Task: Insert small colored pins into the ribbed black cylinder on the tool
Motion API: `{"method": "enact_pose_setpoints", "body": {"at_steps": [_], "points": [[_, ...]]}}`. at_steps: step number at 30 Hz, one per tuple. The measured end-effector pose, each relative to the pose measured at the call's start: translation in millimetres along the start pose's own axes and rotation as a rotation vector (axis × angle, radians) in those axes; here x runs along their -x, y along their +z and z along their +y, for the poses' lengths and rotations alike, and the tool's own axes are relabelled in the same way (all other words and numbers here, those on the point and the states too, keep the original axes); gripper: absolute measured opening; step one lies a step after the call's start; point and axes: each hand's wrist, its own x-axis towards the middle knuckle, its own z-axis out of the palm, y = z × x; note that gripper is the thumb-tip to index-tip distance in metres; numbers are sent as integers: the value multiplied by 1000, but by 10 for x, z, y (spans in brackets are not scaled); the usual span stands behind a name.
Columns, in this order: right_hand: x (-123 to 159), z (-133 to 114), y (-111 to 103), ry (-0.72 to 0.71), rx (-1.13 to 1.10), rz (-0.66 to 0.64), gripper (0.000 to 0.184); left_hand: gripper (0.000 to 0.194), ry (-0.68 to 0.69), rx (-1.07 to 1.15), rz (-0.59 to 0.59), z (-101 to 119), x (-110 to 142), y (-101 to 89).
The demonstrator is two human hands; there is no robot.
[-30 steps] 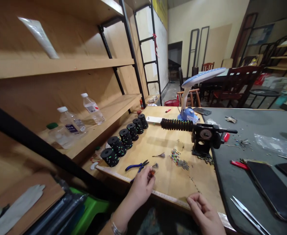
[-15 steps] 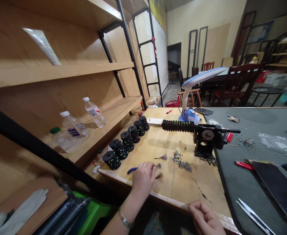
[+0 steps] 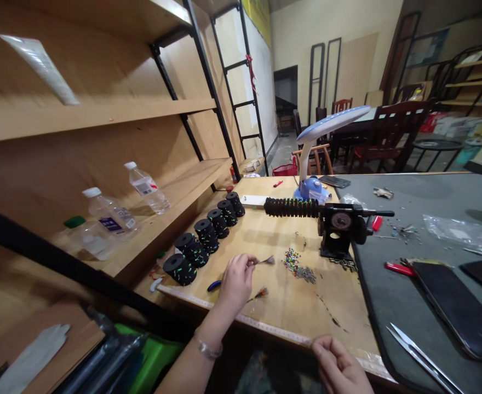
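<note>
My left hand (image 3: 237,280) is over the wooden table, thumb and fingers pinched at the thin end of a small bundle of fine strands (image 3: 268,260) with a flared grey tip. Just below lies a similar bundle with an orange tip (image 3: 260,294). A blue-handled tool (image 3: 214,285) is partly hidden behind this hand. At the table's front edge, my right hand (image 3: 339,362) has its thumb and forefinger pressed together; whatever they hold is too small to make out. Small coloured beads (image 3: 291,260) and a heap of little metal pieces (image 3: 307,274) lie ahead.
Several black spools (image 3: 207,235) line the left side. A black crank device (image 3: 342,230) carries a ribbed black roll (image 3: 291,207). Behind stands a blue lamp (image 3: 310,187). A dark mat (image 3: 376,295) at right bears tweezers (image 3: 424,355) and a phone (image 3: 458,309). Shelves (image 3: 175,191) border the left.
My left hand has moved slightly away from me to the upper strand bundle. The middle bundle, visible before, no longer shows separately. My right hand stays at the edge; the view has shifted slightly.
</note>
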Motion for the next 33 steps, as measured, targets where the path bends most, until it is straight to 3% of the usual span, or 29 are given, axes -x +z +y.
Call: {"method": "enact_pose_setpoints", "body": {"at_steps": [1,4,8,10,17,33], "points": [[20,-20,30,-20,-4,17,60,17,0,70,-9,42,93,-45],[89,-78,108,-67,-16,35,58,10,-105,610,-181,204,440,-69],[172,-85,128,-60,-4,31,54,29,-370,993,-422,401,872,147],[196,-53,117,-42,22,8,54,37,-481,1092,-453,456,1014,290],[191,-4,146,-35,27,21,56,38,-528,1108,-414,463,1217,579],[158,-56,105,-9,145,16,59,32,-450,1022,-414,531,1252,597]]}}
